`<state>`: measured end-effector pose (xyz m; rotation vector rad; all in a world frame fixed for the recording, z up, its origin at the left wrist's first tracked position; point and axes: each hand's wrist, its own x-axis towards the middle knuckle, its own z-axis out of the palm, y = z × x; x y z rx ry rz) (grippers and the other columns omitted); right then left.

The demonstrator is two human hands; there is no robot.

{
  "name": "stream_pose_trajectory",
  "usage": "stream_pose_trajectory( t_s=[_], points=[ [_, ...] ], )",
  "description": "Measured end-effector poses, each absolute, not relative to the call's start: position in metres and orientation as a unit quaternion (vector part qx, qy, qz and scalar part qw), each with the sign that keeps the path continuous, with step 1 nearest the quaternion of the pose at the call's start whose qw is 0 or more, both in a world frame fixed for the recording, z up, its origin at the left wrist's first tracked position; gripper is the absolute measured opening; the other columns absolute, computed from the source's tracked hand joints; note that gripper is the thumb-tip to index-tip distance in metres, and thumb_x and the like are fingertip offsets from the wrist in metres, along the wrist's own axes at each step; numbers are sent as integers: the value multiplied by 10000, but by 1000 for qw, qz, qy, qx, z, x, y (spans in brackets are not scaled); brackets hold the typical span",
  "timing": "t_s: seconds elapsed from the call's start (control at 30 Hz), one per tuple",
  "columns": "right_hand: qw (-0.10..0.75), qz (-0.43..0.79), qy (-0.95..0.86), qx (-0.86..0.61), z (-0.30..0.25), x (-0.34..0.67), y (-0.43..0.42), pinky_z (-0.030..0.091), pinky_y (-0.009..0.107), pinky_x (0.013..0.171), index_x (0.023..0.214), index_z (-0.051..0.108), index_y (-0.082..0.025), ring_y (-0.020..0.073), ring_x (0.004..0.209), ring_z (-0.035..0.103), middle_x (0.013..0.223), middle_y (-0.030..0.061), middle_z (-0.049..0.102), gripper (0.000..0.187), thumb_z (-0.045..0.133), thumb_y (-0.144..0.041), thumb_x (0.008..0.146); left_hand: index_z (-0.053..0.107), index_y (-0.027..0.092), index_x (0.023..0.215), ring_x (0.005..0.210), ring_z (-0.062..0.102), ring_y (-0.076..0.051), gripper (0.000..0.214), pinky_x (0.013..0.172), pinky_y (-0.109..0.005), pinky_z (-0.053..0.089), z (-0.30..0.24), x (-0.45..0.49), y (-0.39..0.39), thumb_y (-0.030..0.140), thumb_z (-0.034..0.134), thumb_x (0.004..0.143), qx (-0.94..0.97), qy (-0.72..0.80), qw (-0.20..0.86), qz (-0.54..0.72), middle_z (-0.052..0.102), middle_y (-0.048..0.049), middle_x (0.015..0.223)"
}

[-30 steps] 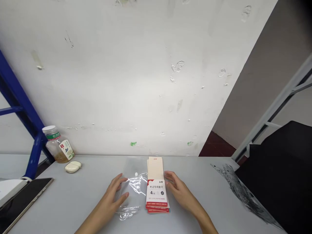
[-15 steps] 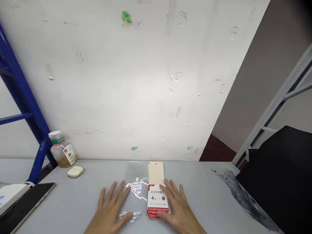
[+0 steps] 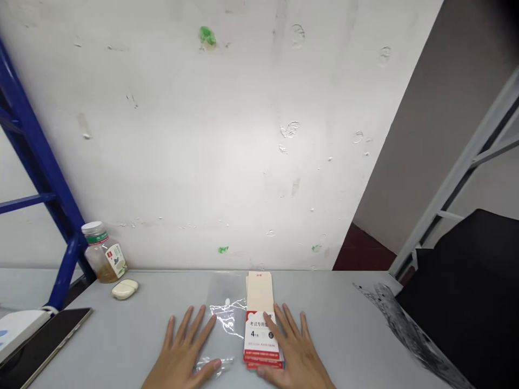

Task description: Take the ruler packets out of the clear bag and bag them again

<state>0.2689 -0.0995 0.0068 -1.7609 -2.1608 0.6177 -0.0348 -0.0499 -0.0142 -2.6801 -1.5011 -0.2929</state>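
Observation:
My left hand lies flat on the grey table with its fingers spread, its thumb and forefinger at the left edge of a clear plastic bag. My right hand is also spread, its fingers resting on the right edge of a stack of cards. The top packet is white and red with Chinese print and a "4" on it. Cream-coloured card sticks out beyond it toward the wall. Red and green edges of further pieces show underneath, near my right thumb. Neither hand grips anything.
At the far left stand a clear jar with a white lid and a cream case. A dark phone lies by a white box. A blue metal frame rises there. Black material is at the right; a wall stands behind.
The view has tilted slightly, so the table sits a little lower. My right hand has shifted slightly on the stack, and more of the lower packets shows at its near end. My left hand stays spread.

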Motion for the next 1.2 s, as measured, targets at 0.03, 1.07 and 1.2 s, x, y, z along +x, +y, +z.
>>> stream_pose_trajectory(
  t_s=[0.03, 1.07, 1.2],
  points=[
    [138, 216, -749, -611, 7, 269, -100, -65, 663, 1154, 1499, 218, -365, 380, 1470, 40, 1602, 2, 101, 947, 502, -819, 717, 189, 452, 1479, 1407, 311, -387, 675, 1101, -656, 235, -15, -35, -49, 673, 429, 888, -869, -486, 30, -93, 286, 4, 1565],
    [122, 178, -715, -665, 2, 271, -99, -48, 659, 1158, 1500, 210, -368, 339, 1479, 28, 1600, -25, 81, 744, 362, -726, 866, 221, 422, 1474, 1426, 273, -371, 585, 1117, -647, 207, -4, -29, -52, 605, 381, 942, -852, -519, -10, -75, 272, 9, 1570],
    [103, 162, -717, -670, 1, 271, -99, -39, 655, 1160, 1503, 177, -379, 323, 1480, 14, 1604, -36, 64, 719, 354, -700, 884, 207, 415, 1478, 1433, 263, -354, 583, 1122, -634, 204, -7, -29, -52, 608, 359, 949, -853, -516, 10, -71, 276, 6, 1574]
  ],
)
